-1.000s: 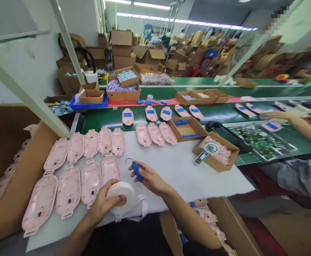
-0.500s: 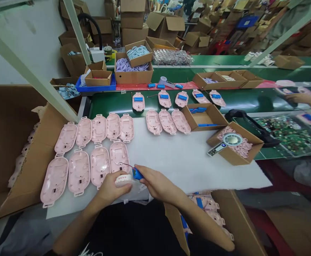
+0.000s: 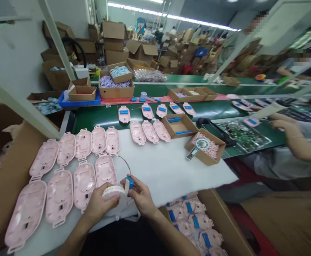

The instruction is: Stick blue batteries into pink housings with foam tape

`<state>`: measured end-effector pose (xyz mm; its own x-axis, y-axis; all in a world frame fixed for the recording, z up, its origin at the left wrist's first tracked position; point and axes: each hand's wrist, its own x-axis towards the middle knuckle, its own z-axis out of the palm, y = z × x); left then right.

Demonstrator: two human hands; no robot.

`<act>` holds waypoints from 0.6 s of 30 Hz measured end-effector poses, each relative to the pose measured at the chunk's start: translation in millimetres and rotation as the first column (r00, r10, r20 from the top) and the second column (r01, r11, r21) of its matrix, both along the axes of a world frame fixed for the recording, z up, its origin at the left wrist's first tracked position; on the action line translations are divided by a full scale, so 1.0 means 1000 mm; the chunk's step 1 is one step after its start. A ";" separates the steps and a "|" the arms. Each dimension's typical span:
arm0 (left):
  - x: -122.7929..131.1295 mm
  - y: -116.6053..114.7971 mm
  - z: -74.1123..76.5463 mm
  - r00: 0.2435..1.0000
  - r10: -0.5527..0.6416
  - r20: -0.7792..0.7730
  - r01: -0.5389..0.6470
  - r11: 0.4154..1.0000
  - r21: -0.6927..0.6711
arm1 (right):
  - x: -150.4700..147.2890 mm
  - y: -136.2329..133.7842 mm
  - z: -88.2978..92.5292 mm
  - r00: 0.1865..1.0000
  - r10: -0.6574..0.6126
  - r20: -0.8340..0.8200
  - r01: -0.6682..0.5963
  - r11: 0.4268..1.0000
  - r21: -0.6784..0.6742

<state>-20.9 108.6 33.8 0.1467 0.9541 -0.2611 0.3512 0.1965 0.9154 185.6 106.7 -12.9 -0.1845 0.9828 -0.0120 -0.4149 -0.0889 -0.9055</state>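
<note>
My left hand (image 3: pixel 98 202) is closed around a white roll of tape (image 3: pixel 113 192), low over the near edge of the white-covered worktop. Just beside it, my right hand (image 3: pixel 142 198) grips a blue battery pack (image 3: pixel 130 182) with thin dark wires curving up from it. A pale patch shows on the battery's side facing the roll; whether it still joins the roll I cannot tell. Left of my hands lie two rows of pink plastic shells (image 3: pixel 106 170), with small black parts inside. Three more pink shells (image 3: pixel 150 131) sit farther back.
A carton with blue batteries (image 3: pixel 180 125) and a carton of small pink parts (image 3: pixel 208 145) stand right, a handheld fan (image 3: pixel 202 144) on the latter. Shells with batteries line the green conveyor (image 3: pixel 91 115). A filled carton (image 3: pixel 219 213) sits below right. A co-worker's arm (image 3: pixel 299 138) reaches in.
The view has tilted up and turned right. My right hand has turned the battery more upright, its wires now pointing up, and a pale patch shows on its side. The roll stays in my left hand.
</note>
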 end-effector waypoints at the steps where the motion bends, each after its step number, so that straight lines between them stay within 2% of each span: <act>1: 0.000 0.003 0.000 0.999 -0.026 -0.027 0.026 1.000 -0.003 | 0.006 0.011 0.004 0.995 -0.074 -0.067 0.074 0.997 0.005; 3: -0.001 0.008 0.003 0.991 -0.104 -0.086 0.106 0.994 0.009 | 0.034 0.048 0.023 0.958 -0.250 -0.143 0.262 0.962 0.079; 4: -0.002 0.010 0.004 0.987 -0.133 -0.095 0.134 0.991 0.012 | 0.052 0.073 0.035 0.929 -0.339 -0.145 0.359 0.922 0.142; 5: -0.003 0.012 0.005 0.986 -0.143 -0.080 0.144 0.989 0.007 | 0.072 0.101 0.047 0.908 -0.406 -0.108 0.420 0.880 0.224; 6: -0.004 0.013 0.005 0.990 -0.132 -0.045 0.132 0.991 -0.002 | 0.089 0.130 0.057 0.899 -0.438 -0.023 0.424 0.855 0.299; 8: -0.006 0.013 0.004 0.998 -0.052 0.047 0.053 0.998 -0.018 | 0.114 0.189 0.071 0.862 -0.418 0.286 0.276 0.861 0.426; 9: -0.006 0.013 0.003 0.996 -0.009 0.089 0.011 1.000 -0.018 | 0.118 0.215 0.074 0.773 -0.392 0.498 0.147 0.875 0.461; 10: -0.007 0.012 0.002 0.991 0.026 0.128 -0.025 1.000 -0.016 | 0.118 0.238 0.075 0.620 -0.360 0.697 0.003 0.890 0.457; 11: -0.007 0.011 0.000 0.986 0.052 0.160 -0.050 0.999 -0.014 | 0.115 0.258 0.074 0.431 -0.329 0.840 -0.125 0.901 0.416; 12: -0.008 0.011 -0.002 0.981 0.070 0.181 -0.068 0.998 -0.016 | 0.109 0.274 0.072 0.249 -0.300 0.921 -0.222 0.908 0.356; 13: -0.009 0.010 -0.004 0.979 0.082 0.189 -0.079 0.997 -0.020 | 0.102 0.287 0.068 0.108 -0.274 0.956 -0.290 0.911 0.294; 14: -0.010 0.010 -0.006 0.978 0.088 0.187 -0.084 0.996 -0.027 | 0.096 0.296 0.064 0.021 -0.250 0.968 -0.339 0.909 0.242; 18: -0.021 0.008 -0.017 0.975 0.117 0.189 -0.112 0.993 -0.037 | 0.081 0.315 0.050 -0.103 -0.208 0.973 -0.457 0.878 0.139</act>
<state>-41.8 116.9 16.4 0.0859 0.9607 -0.2640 0.1450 0.2501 0.9573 266.3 421.7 36.7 -0.4196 0.9068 -0.0402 0.8833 0.3977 -0.2480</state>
